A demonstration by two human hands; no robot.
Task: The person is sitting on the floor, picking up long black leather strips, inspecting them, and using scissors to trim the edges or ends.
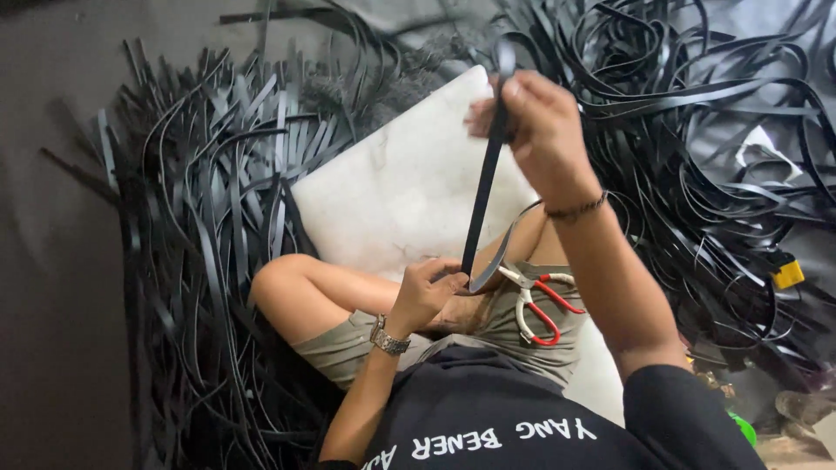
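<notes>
Hands both pinched shut on one black strap [484, 187]: right hand [535, 130] high, left hand [428, 292] low.

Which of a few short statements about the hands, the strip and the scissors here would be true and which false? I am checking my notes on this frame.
1. The right hand holds the upper end of a black strip. True.
2. The left hand is empty and away from the strip. False: its fingers pinch the strip's lower end.
3. The red-handled scissors lie on the person's lap. True.
4. The right hand grips the scissors. False: no hand touches them.
5. A watch sits on the left wrist. True.
6. The white board lies bare of strips around it. False: piles of black strips flank it.
</notes>
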